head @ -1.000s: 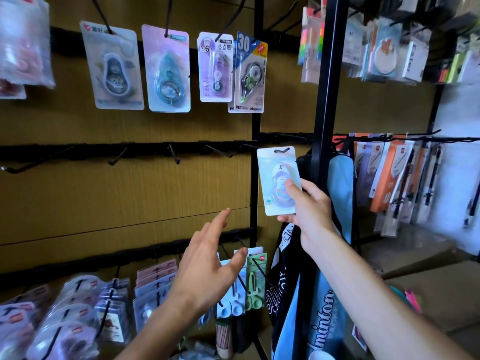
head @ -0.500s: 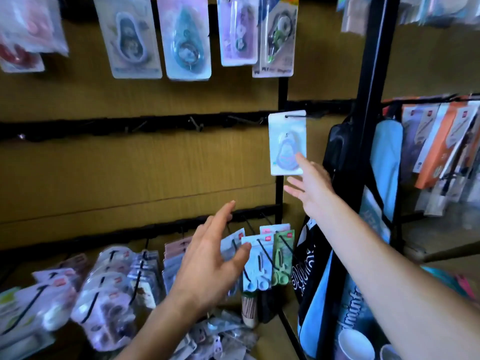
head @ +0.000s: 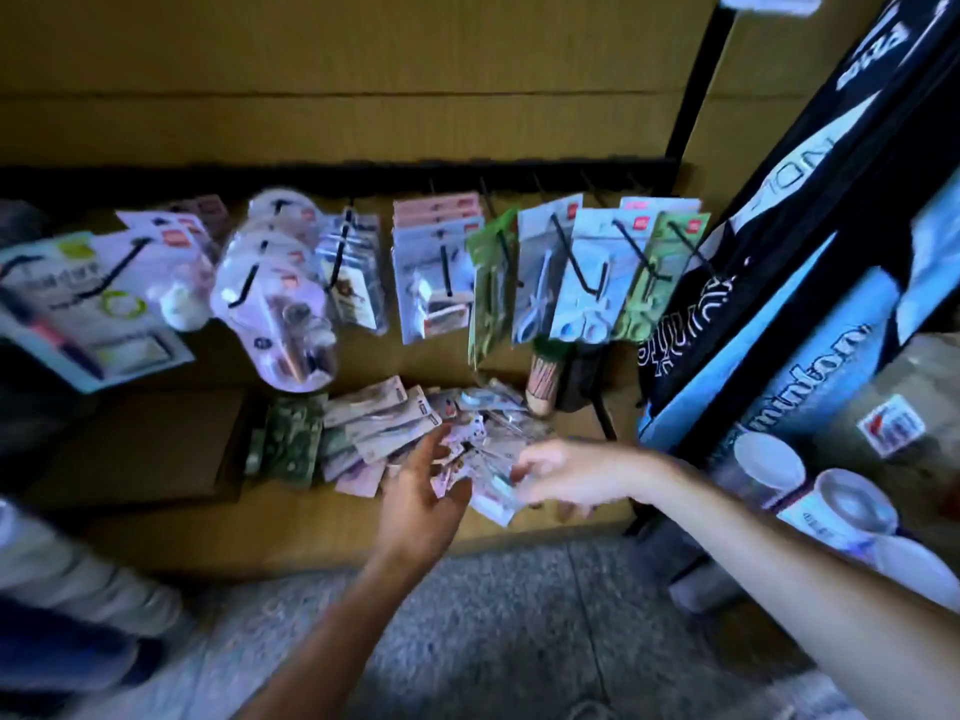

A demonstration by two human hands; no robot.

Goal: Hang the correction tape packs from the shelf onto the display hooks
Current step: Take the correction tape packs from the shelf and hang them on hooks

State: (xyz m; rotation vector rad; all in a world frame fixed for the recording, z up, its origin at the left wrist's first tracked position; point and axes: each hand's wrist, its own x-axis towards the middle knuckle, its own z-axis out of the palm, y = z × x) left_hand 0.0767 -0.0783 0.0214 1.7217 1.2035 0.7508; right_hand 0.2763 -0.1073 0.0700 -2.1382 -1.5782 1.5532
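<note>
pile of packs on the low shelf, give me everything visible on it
The pile of packs is a loose, overlapping heap of flat carded blister packs, mostly pale pink, white and lilac, with a green patterned stack at its left end. It lies on the brown shelf below the hooked scissors packs. The left hand reaches palm-up over its near edge and the right hand is at its right end; blur hides whether either grips a pack.

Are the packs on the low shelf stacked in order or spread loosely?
Spread loosely: the packs lie overlapping at different angles in a heap on the shelf.
</note>
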